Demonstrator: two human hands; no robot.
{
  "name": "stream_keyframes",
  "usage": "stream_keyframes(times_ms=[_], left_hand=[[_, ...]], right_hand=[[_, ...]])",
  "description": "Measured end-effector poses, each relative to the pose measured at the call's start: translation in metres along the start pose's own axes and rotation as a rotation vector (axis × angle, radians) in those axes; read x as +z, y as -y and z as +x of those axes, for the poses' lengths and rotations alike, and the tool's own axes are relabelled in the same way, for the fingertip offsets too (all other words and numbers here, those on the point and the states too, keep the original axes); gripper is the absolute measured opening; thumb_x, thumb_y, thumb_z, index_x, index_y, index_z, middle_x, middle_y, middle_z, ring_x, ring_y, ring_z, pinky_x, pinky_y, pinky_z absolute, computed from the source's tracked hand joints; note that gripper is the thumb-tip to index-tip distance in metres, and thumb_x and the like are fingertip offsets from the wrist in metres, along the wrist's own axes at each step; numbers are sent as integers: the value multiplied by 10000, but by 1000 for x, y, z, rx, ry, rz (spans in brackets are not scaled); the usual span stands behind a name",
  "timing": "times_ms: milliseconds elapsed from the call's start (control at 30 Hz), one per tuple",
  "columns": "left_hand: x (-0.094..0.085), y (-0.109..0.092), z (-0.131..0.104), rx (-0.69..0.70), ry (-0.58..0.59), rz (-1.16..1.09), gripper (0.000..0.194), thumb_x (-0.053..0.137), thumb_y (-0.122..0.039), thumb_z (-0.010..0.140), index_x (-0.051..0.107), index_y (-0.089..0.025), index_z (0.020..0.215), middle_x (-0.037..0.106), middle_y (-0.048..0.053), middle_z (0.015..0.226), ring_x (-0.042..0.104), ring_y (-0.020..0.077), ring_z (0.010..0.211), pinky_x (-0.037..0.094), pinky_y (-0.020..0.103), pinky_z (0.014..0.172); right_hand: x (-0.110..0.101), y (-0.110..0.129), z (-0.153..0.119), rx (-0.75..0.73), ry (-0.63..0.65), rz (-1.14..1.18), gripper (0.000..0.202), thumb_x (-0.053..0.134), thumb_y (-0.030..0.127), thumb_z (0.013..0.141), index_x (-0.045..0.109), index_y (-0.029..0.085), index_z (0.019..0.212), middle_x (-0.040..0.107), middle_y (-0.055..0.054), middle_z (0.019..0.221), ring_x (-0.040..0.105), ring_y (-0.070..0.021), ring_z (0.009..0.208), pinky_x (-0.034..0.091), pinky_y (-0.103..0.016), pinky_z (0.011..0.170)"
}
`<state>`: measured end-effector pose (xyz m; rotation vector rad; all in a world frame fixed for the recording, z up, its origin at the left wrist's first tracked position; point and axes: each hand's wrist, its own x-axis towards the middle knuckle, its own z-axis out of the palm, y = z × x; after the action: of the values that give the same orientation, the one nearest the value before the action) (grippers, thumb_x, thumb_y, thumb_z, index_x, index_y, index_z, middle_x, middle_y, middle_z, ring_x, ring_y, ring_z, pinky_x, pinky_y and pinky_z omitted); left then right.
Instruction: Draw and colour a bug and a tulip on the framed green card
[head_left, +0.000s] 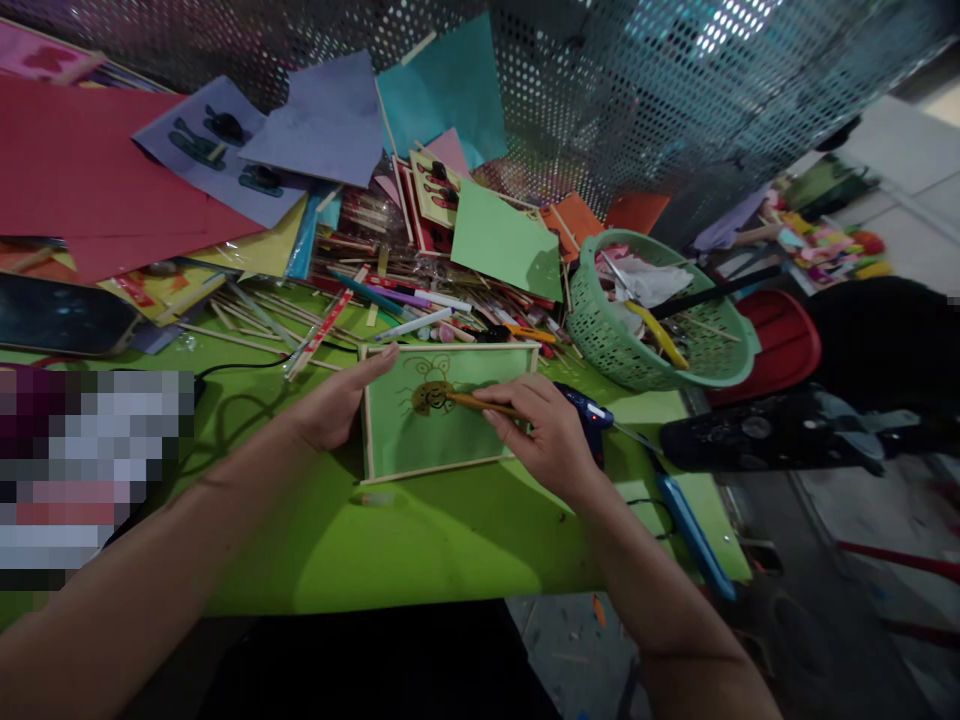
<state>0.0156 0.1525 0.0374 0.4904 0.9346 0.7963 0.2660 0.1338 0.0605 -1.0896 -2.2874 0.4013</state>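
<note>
A green picture panel (480,440) with a thin pale wooden frame is in the middle, over the table. On it is a brown bug-like drawing (433,398) with a smiling face, curled feelers and thin legs. My left hand (341,400) grips the panel's left edge, thumb along the upper corner and the other fingers mostly hidden. Pinched in my right hand (540,425) is a slim brown pen (487,404), its tip at the drawing's right side. I cannot tell whether it is a marker or a brush.
A green basket (660,370) of scraps stands at right, near a blue glue gun (589,410) and a blue cutter (694,535). Pens (412,322), thin sticks and coloured paper (510,240) crowd the back. A phone (64,315) lies left. A small clear cap (377,498) lies in front.
</note>
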Motion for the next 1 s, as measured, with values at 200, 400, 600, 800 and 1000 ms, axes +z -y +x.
stream_keyframes(times_ms=[200,400,600,800,1000], left_hand=[[-3,2,2,28,18,43,565,566,-501,908,635,-113,1312,769,173,1110,725,336,1060,569,450,962],[-2,1,2,15,19,25,545,547,-492,923,640,-115,1306,775,171,1092,732,330,1046,571,450,960],[-2,1,2,21,14,29,519,545,-481,925,654,-128,1289,778,160,1085,733,327,1043,576,447,952],[-3,1,2,15,11,29,526,559,-490,915,660,-118,1273,776,169,1086,736,328,1035,585,445,935],[-5,3,4,20,37,20,545,589,-514,891,666,-125,1265,772,172,1101,725,342,1059,574,466,958]], right_hand=[[0,0,0,-6,4,-7,169,583,192,946,691,201,1076,708,-67,937,619,-207,883,489,-349,781],[-1,0,0,3,1,-11,167,581,201,947,686,219,1074,710,-63,933,620,-211,881,488,-354,776],[-2,0,0,-6,8,-3,156,578,191,943,687,219,1052,703,-53,910,611,-204,861,477,-347,767],[-2,1,0,-20,0,21,166,588,191,941,685,208,1075,705,-55,914,609,-198,864,481,-341,772],[-1,4,-1,-24,18,52,181,592,176,930,688,233,1073,714,-47,923,616,-198,869,493,-345,786]])
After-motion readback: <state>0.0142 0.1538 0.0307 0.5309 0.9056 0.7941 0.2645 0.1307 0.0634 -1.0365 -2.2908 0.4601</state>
